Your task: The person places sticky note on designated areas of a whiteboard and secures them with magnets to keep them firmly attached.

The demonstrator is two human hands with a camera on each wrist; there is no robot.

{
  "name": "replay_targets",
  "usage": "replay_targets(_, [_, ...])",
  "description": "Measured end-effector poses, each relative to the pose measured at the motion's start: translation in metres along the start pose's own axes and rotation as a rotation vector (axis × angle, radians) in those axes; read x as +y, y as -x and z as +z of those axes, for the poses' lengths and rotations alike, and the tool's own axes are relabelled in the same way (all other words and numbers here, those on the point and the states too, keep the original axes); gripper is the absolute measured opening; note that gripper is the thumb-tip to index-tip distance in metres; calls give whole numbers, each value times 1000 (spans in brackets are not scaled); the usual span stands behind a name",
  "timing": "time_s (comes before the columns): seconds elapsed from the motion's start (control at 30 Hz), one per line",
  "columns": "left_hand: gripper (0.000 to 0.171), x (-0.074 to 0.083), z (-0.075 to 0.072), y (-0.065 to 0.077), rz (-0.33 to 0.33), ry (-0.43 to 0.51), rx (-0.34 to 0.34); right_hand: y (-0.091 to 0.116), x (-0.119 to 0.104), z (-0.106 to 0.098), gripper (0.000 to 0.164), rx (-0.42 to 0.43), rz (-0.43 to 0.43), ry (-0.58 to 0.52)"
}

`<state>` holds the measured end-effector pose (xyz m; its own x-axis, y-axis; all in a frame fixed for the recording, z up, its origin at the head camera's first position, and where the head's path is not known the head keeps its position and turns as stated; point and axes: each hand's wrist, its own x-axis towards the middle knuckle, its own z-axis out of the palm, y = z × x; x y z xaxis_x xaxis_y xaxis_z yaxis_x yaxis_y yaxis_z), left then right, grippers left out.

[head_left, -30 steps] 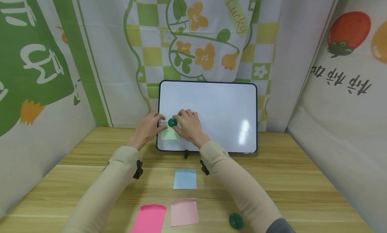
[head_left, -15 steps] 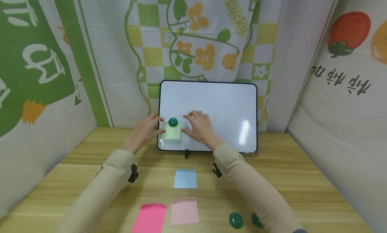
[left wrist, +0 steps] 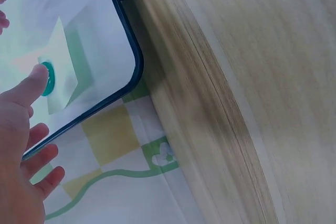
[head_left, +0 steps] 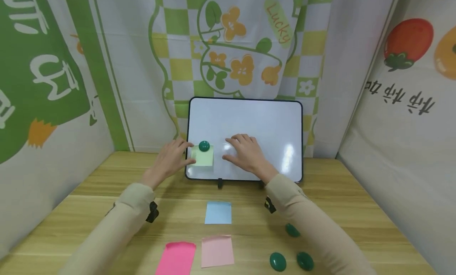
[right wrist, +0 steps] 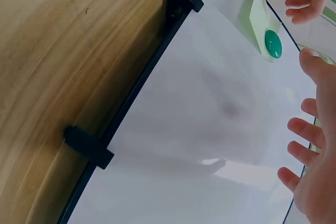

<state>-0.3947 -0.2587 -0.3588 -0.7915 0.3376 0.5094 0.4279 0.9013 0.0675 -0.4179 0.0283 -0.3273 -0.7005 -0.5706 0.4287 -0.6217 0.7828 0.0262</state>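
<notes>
A pale green sticky note (head_left: pixel 202 158) hangs on the lower left of the whiteboard (head_left: pixel 263 128), under a round green magnet (head_left: pixel 204 146) at its top edge. Just left of the note is my left hand (head_left: pixel 169 158), fingers and thumb spread with nothing between them. To the note's right, my right hand (head_left: pixel 247 154) hovers before the board, fingers parted and holding nothing. In the right wrist view the note's free end (right wrist: pixel 257 17) stands away from the board, and the magnet (right wrist: pixel 273 44) sits apart from both hands.
On the wooden table (head_left: pixel 249 243) lie a blue note (head_left: pixel 218 212), a light pink note (head_left: pixel 217 251) and a bright pink note (head_left: pixel 177 258). Green magnets (head_left: pixel 278 262) lie near my right forearm. Black feet (right wrist: pixel 88 145) support the board's lower edge.
Both hands have drawn away from the magnet, the right one moving right and the left one slightly left. The magnet and note stay on the board. More table magnets have come into view.
</notes>
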Motion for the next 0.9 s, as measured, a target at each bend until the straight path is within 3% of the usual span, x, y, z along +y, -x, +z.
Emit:
replay_targets(0.2, [59,2,-3,8,26,25,-26,19,7,-5,66,-37,-4,-16])
replay_targets(0.43, [63,8,-6,17,43,45,-52,42,16,-13,62,6,-37,-52])
replay_targets(0.9, [77,17,-10,41,31,69,-130,81,24,-20,63,15,-76,-44])
